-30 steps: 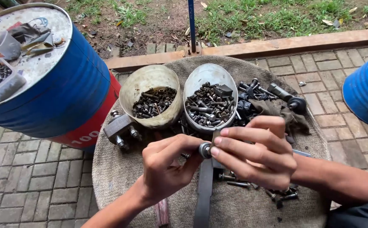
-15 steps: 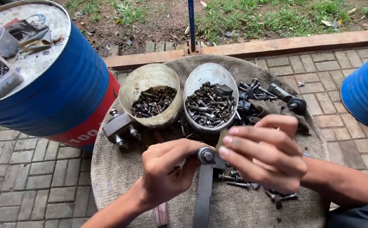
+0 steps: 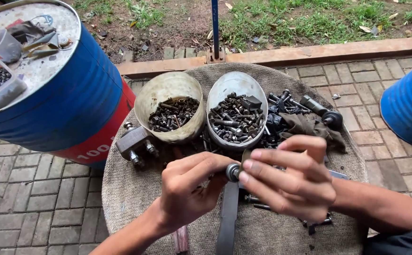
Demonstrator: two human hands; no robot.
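My left hand [image 3: 187,189] and my right hand [image 3: 288,179] meet over a sack-covered round surface [image 3: 130,198]. Between their fingertips sits a small metal nut on a bolt [image 3: 233,173], at the top end of a flat dark metal bar [image 3: 228,217] that runs down toward me. My left hand grips the bar's top end from the left; the fingers of my right hand pinch the nut from the right. Just beyond my hands stand two cut plastic containers, a tan container [image 3: 169,113] and a white container [image 3: 236,109], both full of dark bolts and nuts.
A metal bracket with bolts [image 3: 132,142] lies left of the containers. Loose bolts, sockets and a rag [image 3: 305,123] lie at the right. A blue-and-red drum [image 3: 69,99] with trays of hardware stands at the left, another blue drum [image 3: 409,106] at the right. Brick paving surrounds it.
Both hands have stayed together at the bar's top end, with the right fingers shifting slightly around the nut. Nothing else has moved.
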